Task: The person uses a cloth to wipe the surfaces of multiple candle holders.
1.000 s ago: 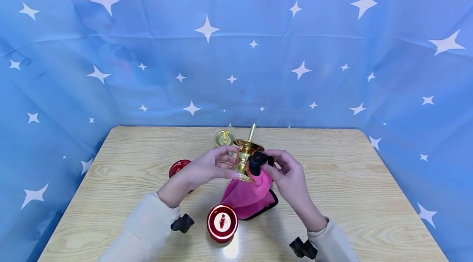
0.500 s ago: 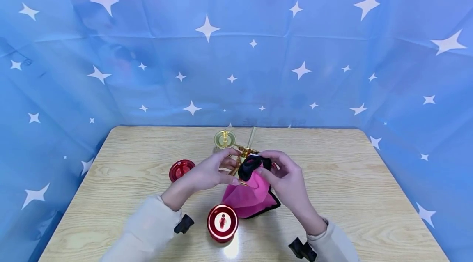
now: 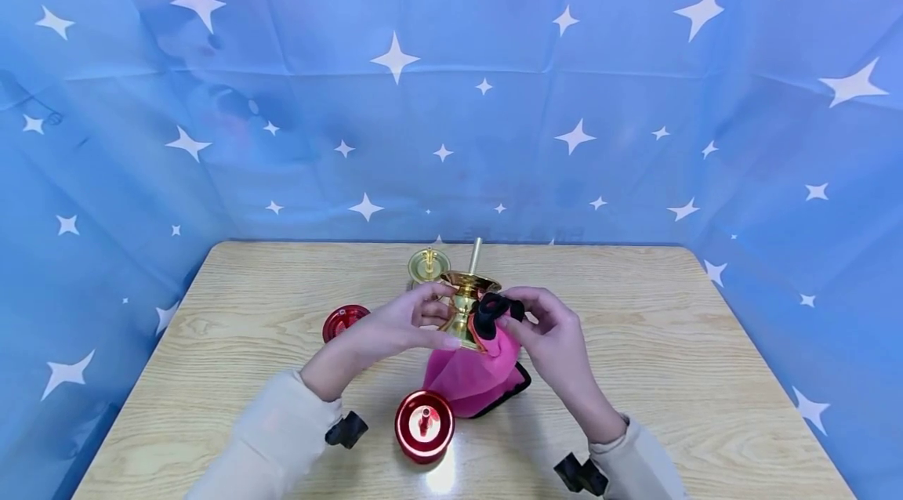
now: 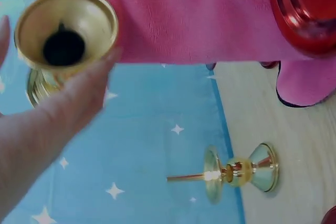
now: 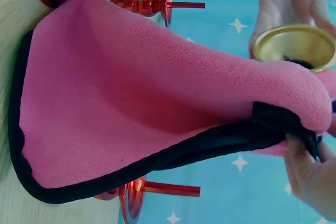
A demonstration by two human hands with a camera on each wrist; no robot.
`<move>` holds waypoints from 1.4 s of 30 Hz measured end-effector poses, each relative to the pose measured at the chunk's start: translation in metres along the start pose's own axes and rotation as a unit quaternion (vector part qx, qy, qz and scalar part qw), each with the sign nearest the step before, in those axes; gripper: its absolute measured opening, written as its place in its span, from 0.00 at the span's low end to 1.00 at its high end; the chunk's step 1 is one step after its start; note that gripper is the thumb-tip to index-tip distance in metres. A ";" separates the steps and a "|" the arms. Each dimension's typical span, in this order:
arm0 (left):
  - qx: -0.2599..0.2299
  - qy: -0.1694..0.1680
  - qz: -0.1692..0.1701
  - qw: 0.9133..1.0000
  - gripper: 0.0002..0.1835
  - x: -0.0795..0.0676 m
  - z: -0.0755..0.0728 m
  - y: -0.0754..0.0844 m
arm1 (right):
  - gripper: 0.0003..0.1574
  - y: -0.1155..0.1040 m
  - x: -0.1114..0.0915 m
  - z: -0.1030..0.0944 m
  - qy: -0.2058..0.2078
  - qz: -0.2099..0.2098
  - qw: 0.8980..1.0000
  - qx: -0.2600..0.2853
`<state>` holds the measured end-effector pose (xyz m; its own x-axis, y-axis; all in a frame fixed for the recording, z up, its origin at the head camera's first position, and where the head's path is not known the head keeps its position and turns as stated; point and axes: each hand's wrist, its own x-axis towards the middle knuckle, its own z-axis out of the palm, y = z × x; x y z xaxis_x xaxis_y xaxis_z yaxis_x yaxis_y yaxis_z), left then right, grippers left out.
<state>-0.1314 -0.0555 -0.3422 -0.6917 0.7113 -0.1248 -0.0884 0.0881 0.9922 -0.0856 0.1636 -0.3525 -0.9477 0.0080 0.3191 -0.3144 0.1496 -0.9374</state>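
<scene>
My left hand [image 3: 405, 324] grips a gold candlestick [image 3: 463, 302] by its stem and base, thumb at the lower rim, with its spike pointing up and away. The hollow underside of its base [image 4: 39, 40] faces the left wrist camera. My right hand [image 3: 553, 335] pinches a bunched part of a pink cloth [image 3: 469, 382] with black edging against the candlestick's right side. The rest of the cloth hangs down toward the table. In the right wrist view the cloth [image 5: 131, 77] covers most of the candlestick; only part of the base rim shows.
A red candlestick [image 3: 426, 428] stands on the wooden table [image 3: 635, 375] in front of the cloth. Another red candlestick [image 3: 343, 320] stands left, partly behind my left forearm. Behind my left hand is a second gold candlestick [image 3: 429, 266]. A blue starred curtain [image 3: 296, 108] surrounds the table.
Half a second ago the gold candlestick was turned lower and the bunched cloth lay farther left across it. Now the candlestick is raised again and the cloth is back on its right side.
</scene>
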 end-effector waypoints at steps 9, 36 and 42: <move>0.087 0.053 -0.006 0.995 0.36 0.006 0.006 -0.005 | 0.19 -0.008 -0.002 0.005 -0.011 -0.068 0.996 -0.049; -0.005 -0.005 0.045 0.999 0.39 0.001 0.004 -0.006 | 0.20 -0.009 -0.009 -0.003 -0.043 -0.098 0.994 -0.030; -0.027 -0.011 0.045 0.999 0.44 0.000 0.002 -0.008 | 0.19 0.004 -0.006 -0.008 -0.044 -0.035 0.998 -0.018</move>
<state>-0.1292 -0.0553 -0.3496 -0.6828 0.7299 -0.0335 -0.0651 -0.0151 0.9978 -0.0804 0.1722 -0.3569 -0.9249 -0.0905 0.3693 -0.3799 0.1829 -0.9068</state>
